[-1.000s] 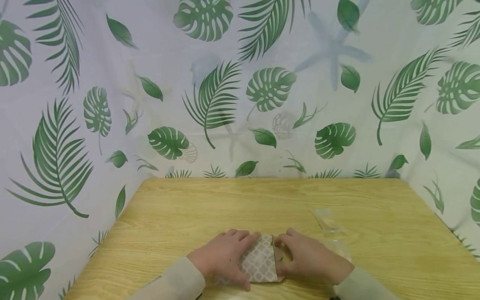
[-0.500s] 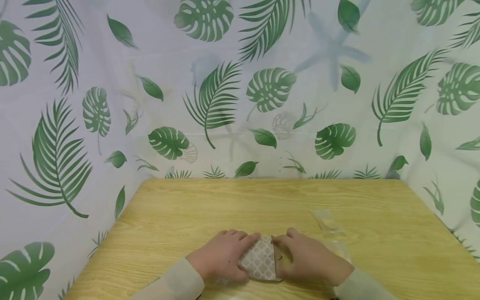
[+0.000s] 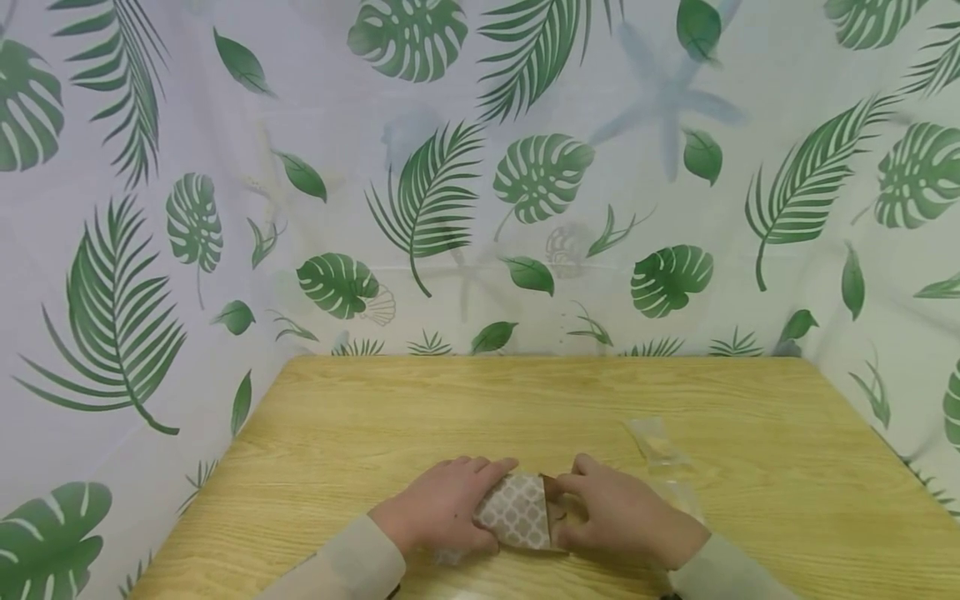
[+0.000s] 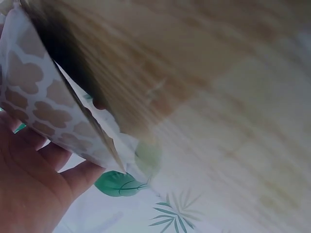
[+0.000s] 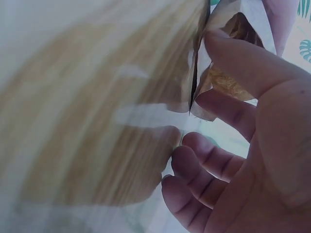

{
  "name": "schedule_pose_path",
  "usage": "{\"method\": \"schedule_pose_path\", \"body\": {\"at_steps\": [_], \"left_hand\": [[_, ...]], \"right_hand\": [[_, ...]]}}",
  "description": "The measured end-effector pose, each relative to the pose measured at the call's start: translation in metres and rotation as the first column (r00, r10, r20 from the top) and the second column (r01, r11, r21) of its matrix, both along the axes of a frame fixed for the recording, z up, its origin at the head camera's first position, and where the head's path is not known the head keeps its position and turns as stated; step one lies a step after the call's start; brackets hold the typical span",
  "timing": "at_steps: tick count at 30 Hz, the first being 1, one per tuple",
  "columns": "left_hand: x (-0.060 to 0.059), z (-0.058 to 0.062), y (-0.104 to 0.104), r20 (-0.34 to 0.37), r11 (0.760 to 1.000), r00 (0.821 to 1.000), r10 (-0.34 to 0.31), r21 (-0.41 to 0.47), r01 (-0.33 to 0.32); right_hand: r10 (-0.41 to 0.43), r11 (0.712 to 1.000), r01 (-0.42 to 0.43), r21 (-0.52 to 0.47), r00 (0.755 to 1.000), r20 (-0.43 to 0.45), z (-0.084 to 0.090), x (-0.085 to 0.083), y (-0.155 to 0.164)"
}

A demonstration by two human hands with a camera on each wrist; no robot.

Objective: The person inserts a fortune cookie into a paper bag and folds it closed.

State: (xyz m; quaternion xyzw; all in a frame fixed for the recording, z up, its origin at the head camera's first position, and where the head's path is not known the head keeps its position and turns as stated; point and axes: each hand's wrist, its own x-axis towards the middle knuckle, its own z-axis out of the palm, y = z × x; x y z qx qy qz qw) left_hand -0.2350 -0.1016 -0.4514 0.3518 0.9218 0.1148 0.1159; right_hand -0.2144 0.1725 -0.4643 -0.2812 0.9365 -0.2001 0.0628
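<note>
- Your left hand point(image 3: 442, 508) curls round the left side of the small brown paper bag with a white lattice print point(image 3: 517, 521), fingers on top, thumb beneath.
- Your right hand point(image 3: 618, 517) pinches the bag's open right end, thumb on its edge; the right wrist view shows the brown inside point(image 5: 228, 77), contents not discernible.
- The bag sits near the front edge of the light wooden table point(image 3: 525, 408).
- A crumpled clear plastic wrapper point(image 3: 660, 454) lies just right of the bag, behind your right hand.
</note>
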Motion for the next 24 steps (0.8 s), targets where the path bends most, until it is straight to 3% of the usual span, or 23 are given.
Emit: {"method": "schedule_pose_path", "body": {"at_steps": [9,20,24], "left_hand": [[0.002,-0.002,-0.001,-0.030,0.999,0.999,-0.018,-0.036,0.017],[0.004,-0.004,-0.001,-0.069,0.998,0.997,-0.030,-0.052,0.027],[0.004,-0.005,-0.002,-0.068,0.998,0.997,-0.032,-0.054,0.029]], "right_hand": [[-0.035,0.999,0.035,0.014,0.999,-0.012,0.008,-0.003,0.009],[-0.131,0.991,0.133,0.006,0.984,-0.123,0.023,-0.001,0.046],[-0.160,0.987,0.159,-0.020,0.980,-0.116,0.032,0.002,0.065]]}}
